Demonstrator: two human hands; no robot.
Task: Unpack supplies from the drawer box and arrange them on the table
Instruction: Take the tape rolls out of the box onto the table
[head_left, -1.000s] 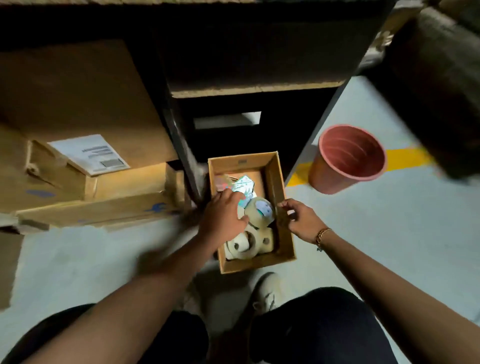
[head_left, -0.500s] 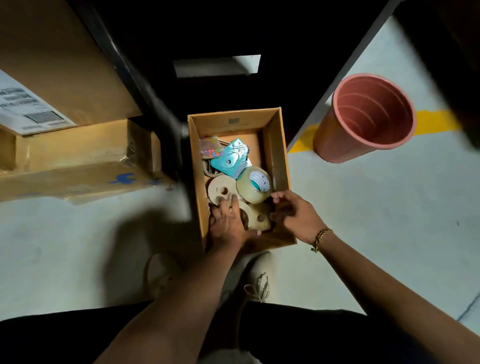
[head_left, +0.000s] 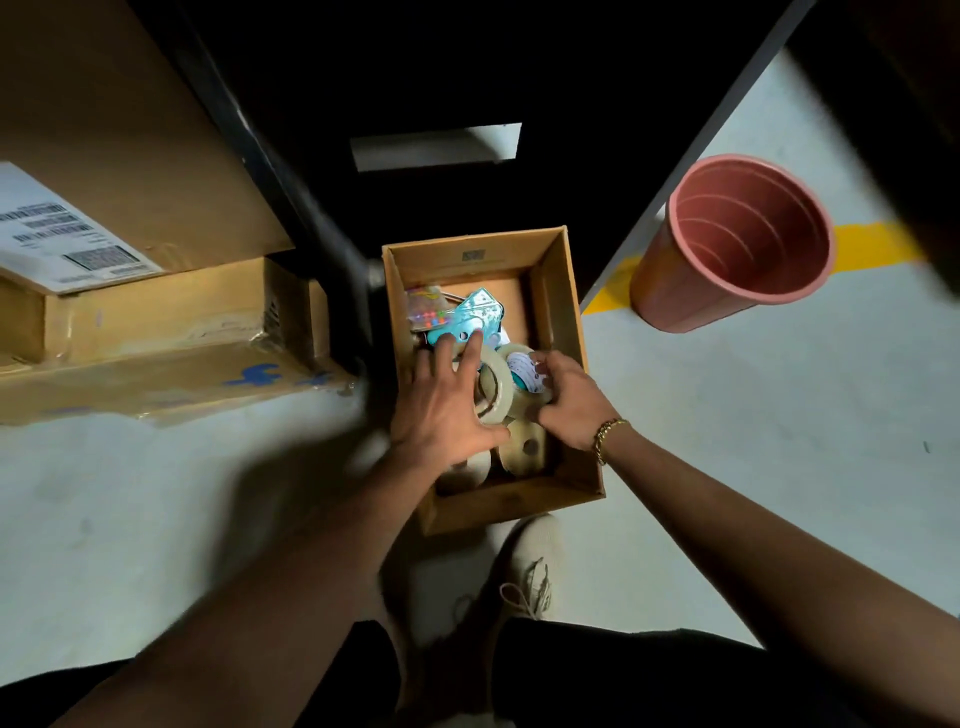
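Observation:
An open cardboard drawer box (head_left: 563, 312) stands on the floor in front of my feet. Inside lie several tape rolls, a teal packet (head_left: 470, 317) and a small bag of coloured beads (head_left: 426, 312). My left hand (head_left: 447, 410) reaches into the box, its fingers curled around a clear tape roll (head_left: 496, 384) standing on edge. My right hand (head_left: 569, 400) grips a second tape roll with a white and teal label (head_left: 522, 369) on its right side. More beige rolls (head_left: 524, 447) rest below both hands, partly hidden.
A pink plastic bin (head_left: 737, 244) stands to the right on the floor by a yellow line (head_left: 872, 244). Large cardboard cartons (head_left: 156, 312) lie at the left. A dark shelf frame (head_left: 311, 218) rises behind the box. My shoe (head_left: 524, 566) touches the box's near side.
My left hand moved up from the flat rolls and closed around the upright clear roll. My right hand shifted from the box's near corner onto the labelled roll.

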